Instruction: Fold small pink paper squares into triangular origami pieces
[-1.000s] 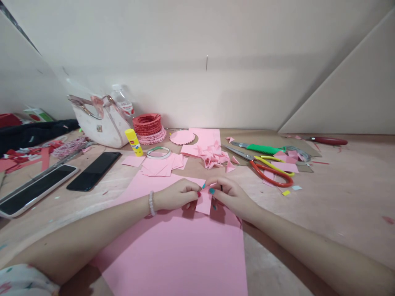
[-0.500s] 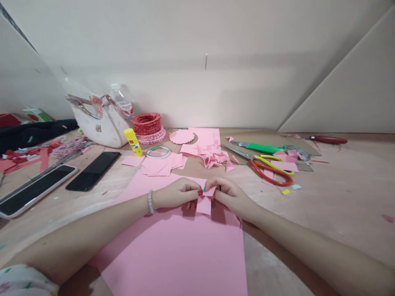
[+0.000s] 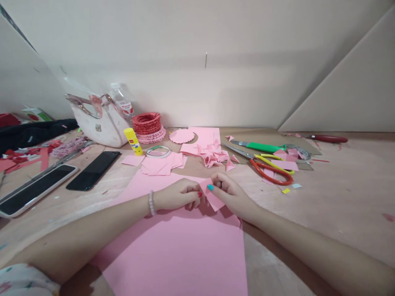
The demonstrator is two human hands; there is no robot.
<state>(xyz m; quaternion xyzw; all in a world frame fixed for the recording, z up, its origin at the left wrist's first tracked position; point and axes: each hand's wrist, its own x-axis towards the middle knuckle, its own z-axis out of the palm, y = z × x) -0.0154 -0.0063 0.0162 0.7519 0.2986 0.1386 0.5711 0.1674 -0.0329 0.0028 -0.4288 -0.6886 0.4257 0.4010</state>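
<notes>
My right hand (image 3: 233,193) pinches a small pink paper piece (image 3: 212,197) between its thumb, which has a turquoise nail, and its fingers. The paper is tilted, with one corner pointing down toward the table. Close by on the left is my left hand (image 3: 182,193), its fingers curled in and the red-nailed thumb pressed against them at the paper's left edge. Whether anything is between those fingers is hidden. Both hands are over a large pink paper sheet (image 3: 173,250). Just beyond them lies a heap of small folded pink paper pieces (image 3: 214,156).
Cut pink squares (image 3: 157,164) lie under a tape roll (image 3: 158,152), beside a yellow glue stick (image 3: 133,142). Orange-and-yellow-handled scissors (image 3: 271,176) and a green-handled knife (image 3: 265,147) lie right. Two phones (image 3: 92,172), a white handbag (image 3: 101,127) and red scalloped rings (image 3: 146,123) stand left.
The small paper has turned from a folded, upright position to a tilted, flatter one in my right hand. My left fingers have come off its front and curled in beside it.
</notes>
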